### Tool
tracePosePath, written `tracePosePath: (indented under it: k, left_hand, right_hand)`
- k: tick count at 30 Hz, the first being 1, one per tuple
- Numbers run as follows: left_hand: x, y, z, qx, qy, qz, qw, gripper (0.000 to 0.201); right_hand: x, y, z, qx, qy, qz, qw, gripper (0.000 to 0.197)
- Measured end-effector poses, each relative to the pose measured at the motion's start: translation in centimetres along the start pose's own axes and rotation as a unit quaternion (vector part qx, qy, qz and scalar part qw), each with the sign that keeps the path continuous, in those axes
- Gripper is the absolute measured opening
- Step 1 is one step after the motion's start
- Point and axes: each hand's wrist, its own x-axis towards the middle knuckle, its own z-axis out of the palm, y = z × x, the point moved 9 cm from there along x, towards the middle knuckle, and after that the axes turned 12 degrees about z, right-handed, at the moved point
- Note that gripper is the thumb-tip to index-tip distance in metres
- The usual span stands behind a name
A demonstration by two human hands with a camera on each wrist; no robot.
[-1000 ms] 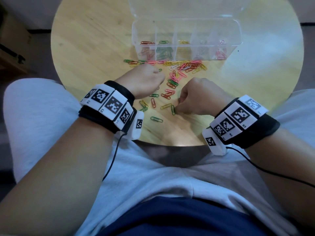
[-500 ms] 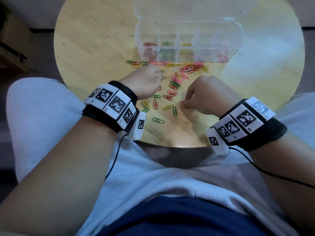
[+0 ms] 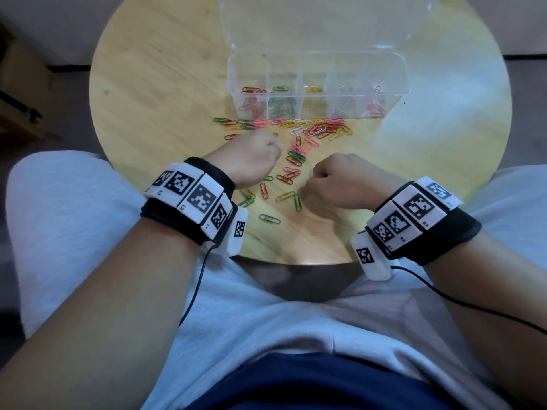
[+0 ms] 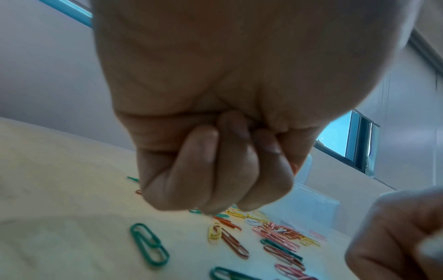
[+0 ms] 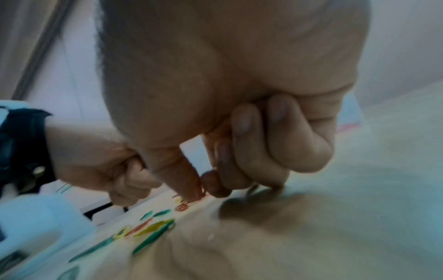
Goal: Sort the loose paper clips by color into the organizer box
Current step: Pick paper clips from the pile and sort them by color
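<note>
Left grip: the left hand (image 3: 251, 159) is balled up over the near-left part of the scatter, fingers (image 4: 191, 163) folded into the palm; whether it hides clips inside I cannot tell
Right grip: the right hand (image 3: 340, 184) is curled low at the table, thumb and forefinger tips pressed together on what looks like a red clip (image 5: 200, 191), though the wrist view is blurred
Loose clips: a mixed heap of paper clips (image 3: 299, 149) lies on the round table (image 3: 154, 93), thickest just in front of the box and thinning toward the hands; a green one (image 3: 270, 218) lies nearest the table's edge
Organizer box: the clear organizer box (image 3: 318, 112) stands open beyond the heap, lid tipped back
Done, left to right: red, green, yellow, a pale lot, then pink or red, a small number in each compartment
Left to do: far more clips seem to lie outside than inside, so I judge the sorting early to midway, with every colour showing in the heap
</note>
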Motion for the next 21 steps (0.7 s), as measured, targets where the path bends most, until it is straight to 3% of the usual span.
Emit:
tracePosePath:
  k: [2,6,9,12,15,19,21]
  left_hand:
    - [0.1,-0.2,0.1,0.002,-0.001,0.006,1.0,0.037]
    - [0.4,0.1,0.2,0.005,-0.003,0.026,1.0,0.038]
    - [0.5,0.7,0.5,-0.004,0.003,0.044,0.999,0.033]
    - [1.0,1.8,0.5,-0.023,0.011,0.061,0.998,0.034]
    - [1.7,3.3,0.3,-0.041,0.018,0.078,0.996,0.034]
    - [2.5,5.4,-0.5,-0.036,0.019,0.091,0.995,0.035]
    - [3.3,6.7,-1.3,-0.018,0.03,0.099,0.994,0.033]
  right_hand:
    - [0.2,0.8,-0.7,0.146,-0.039,0.021,0.988,0.032]
    - [0.9,3.1,-1.6,0.475,-0.084,0.077,0.873,0.031]
    - [1.1,3.4,-2.5,0.581,-0.087,0.062,0.807,0.024]
    - [1.6,4.3,-4.1,0.625,-0.065,0.055,0.776,0.025]
    - [2.2,5.8,-6.2,0.595,-0.019,0.061,0.801,0.026]
    - [3.3,7.4,-10.3,0.46,0.061,0.081,0.882,0.02]
    - [3.6,7.5,-13.3,0.406,0.116,0.074,0.904,0.018]
